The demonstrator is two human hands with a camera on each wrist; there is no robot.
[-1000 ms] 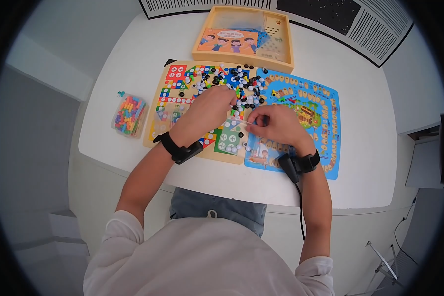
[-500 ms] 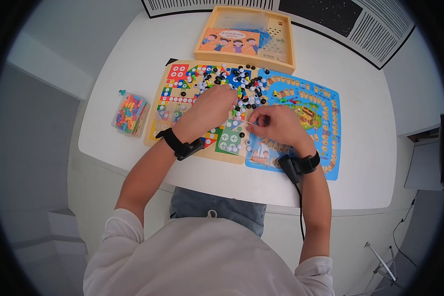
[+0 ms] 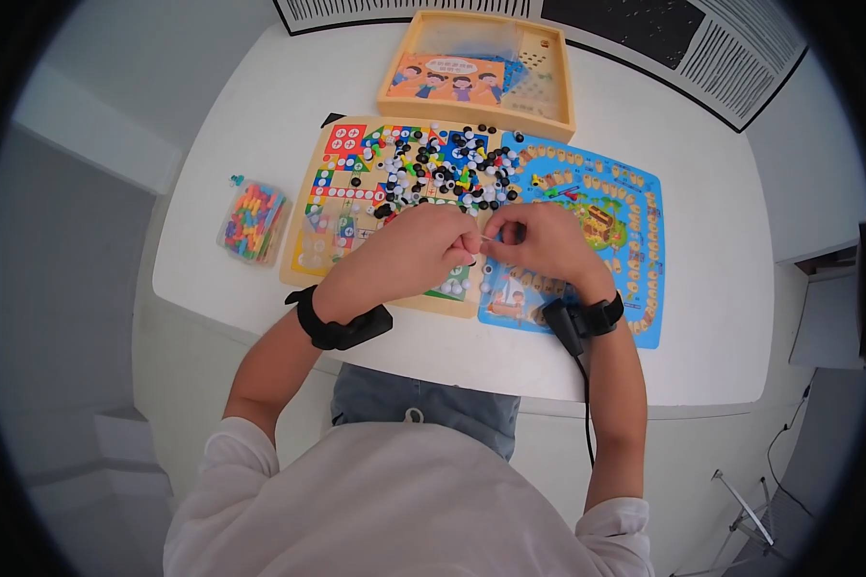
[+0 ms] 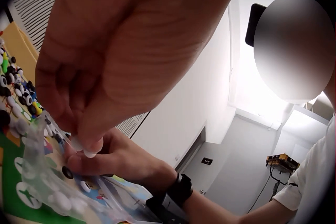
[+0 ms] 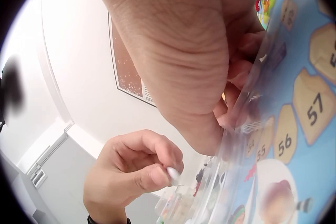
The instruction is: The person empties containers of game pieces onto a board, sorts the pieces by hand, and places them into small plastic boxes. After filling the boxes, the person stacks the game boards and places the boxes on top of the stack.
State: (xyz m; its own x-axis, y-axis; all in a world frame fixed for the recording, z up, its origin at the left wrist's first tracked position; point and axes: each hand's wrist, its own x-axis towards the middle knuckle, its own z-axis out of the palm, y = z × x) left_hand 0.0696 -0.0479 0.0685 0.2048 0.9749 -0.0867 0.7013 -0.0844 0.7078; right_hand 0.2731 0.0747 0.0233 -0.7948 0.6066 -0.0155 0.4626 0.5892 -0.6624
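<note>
Left hand [image 3: 431, 248] pinches a white piece [image 4: 90, 153] beside the right hand [image 3: 541, 242], which grips a clear bag [image 5: 247, 129]

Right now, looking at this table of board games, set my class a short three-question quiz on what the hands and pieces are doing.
1. True or false: the left hand pinches a small white piece between thumb and finger.
2. What does the right hand grip? A) a clear plastic bag B) the wooden box C) the tub of coloured pegs
3. Fill in: the loose black and white pieces lie mostly on the ____ half of the yellow game board.

Key: 1 true; 2 A; 3 far (the half away from the person).
</note>
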